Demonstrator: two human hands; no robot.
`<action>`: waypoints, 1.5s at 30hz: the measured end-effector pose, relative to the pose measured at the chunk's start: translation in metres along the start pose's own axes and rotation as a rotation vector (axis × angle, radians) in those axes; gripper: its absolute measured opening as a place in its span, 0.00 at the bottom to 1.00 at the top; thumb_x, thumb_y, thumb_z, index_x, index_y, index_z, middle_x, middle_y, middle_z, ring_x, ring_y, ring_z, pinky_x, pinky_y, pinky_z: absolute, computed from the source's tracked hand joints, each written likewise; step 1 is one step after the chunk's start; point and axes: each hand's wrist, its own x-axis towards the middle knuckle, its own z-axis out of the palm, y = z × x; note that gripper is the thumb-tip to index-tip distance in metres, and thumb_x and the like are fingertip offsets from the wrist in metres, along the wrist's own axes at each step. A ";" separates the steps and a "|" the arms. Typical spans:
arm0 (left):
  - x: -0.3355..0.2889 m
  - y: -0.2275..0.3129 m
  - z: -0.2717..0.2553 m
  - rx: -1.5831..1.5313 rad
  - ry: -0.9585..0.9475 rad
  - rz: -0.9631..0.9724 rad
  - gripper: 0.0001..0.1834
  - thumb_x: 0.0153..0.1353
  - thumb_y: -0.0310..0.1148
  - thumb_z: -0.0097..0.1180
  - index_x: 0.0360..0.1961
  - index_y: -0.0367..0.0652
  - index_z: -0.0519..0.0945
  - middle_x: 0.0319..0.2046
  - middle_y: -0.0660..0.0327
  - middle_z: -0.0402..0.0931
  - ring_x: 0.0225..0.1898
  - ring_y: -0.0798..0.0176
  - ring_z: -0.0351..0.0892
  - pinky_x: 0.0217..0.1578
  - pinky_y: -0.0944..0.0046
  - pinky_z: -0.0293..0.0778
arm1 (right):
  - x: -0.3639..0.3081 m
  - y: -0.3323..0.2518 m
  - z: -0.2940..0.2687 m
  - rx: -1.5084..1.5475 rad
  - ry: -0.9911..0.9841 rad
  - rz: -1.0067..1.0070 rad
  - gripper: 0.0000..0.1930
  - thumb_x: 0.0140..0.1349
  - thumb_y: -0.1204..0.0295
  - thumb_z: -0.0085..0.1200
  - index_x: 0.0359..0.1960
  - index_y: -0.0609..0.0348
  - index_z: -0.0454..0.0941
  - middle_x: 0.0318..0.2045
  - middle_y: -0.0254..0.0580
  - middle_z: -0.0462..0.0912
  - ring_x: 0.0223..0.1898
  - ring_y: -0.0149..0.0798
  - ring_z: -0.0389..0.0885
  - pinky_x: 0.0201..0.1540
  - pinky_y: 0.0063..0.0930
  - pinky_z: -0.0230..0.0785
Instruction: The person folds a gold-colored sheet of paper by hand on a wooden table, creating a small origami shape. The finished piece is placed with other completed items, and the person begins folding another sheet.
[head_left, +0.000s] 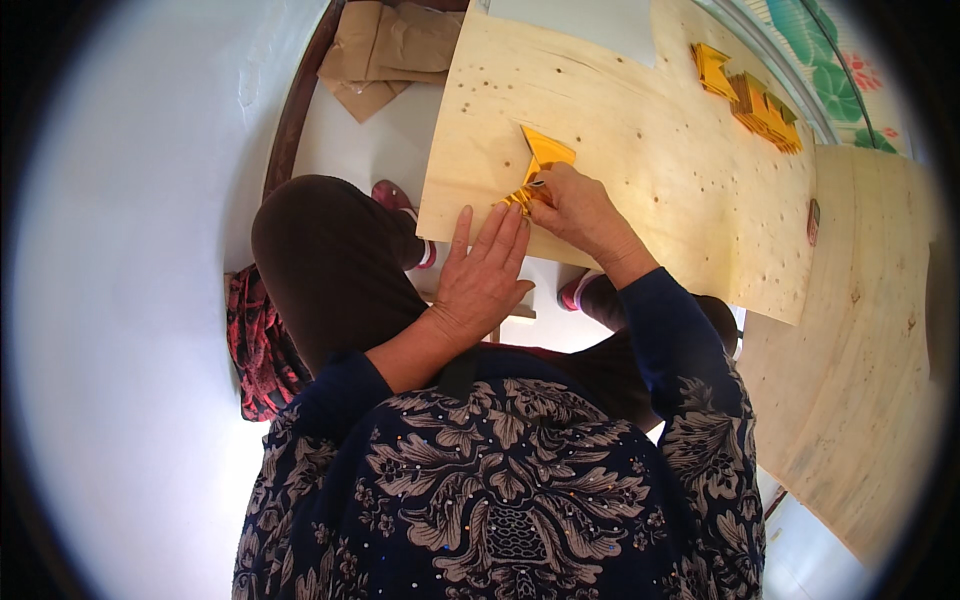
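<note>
A shiny gold folded paper (546,150) lies near the front edge of a pale wooden board (620,130). My right hand (580,210) is closed over the paper's near part, its fingers curled and pressing down. A small dark and silvery spot, perhaps a ring, shows by these fingers. My left hand (482,270) lies flat with the fingers stretched out, their tips touching the crinkled gold end beside my right hand. How the paper is folded under my fingers is hidden.
Folded gold papers stand in stacks (768,112) at the board's far right. A small reddish object (813,222) lies at its right edge. Brown paper or cardboard (385,50) sits beyond the left edge. Another wooden panel (850,330) is on the right. My knees flank the board's front edge.
</note>
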 end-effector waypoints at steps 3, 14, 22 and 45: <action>0.002 -0.003 0.001 0.018 0.004 -0.001 0.46 0.48 0.48 0.69 0.66 0.37 0.68 0.67 0.52 0.63 0.72 0.54 0.57 0.72 0.38 0.41 | 0.000 0.005 0.002 -0.015 0.057 -0.050 0.14 0.58 0.63 0.59 0.37 0.62 0.79 0.33 0.53 0.80 0.35 0.55 0.81 0.38 0.42 0.73; 0.008 0.000 -0.003 0.068 0.018 0.019 0.44 0.51 0.52 0.68 0.68 0.49 0.68 0.65 0.54 0.64 0.70 0.51 0.58 0.71 0.38 0.42 | 0.007 0.027 -0.031 0.689 -0.167 0.288 0.14 0.58 0.66 0.64 0.37 0.64 0.79 0.28 0.42 0.85 0.28 0.31 0.86 0.31 0.23 0.76; 0.011 0.005 -0.006 0.083 0.020 0.035 0.44 0.47 0.50 0.70 0.67 0.50 0.70 0.62 0.51 0.66 0.68 0.48 0.60 0.70 0.37 0.45 | -0.012 0.029 -0.030 0.676 -0.194 0.230 0.14 0.55 0.71 0.61 0.41 0.64 0.77 0.29 0.44 0.87 0.28 0.33 0.87 0.31 0.22 0.75; 0.017 0.011 -0.017 0.127 -0.066 0.021 0.44 0.51 0.50 0.68 0.69 0.53 0.66 0.62 0.51 0.65 0.67 0.46 0.60 0.69 0.35 0.44 | -0.019 0.034 0.001 0.240 -0.037 0.097 0.12 0.52 0.59 0.56 0.26 0.55 0.83 0.24 0.45 0.82 0.29 0.46 0.80 0.34 0.38 0.70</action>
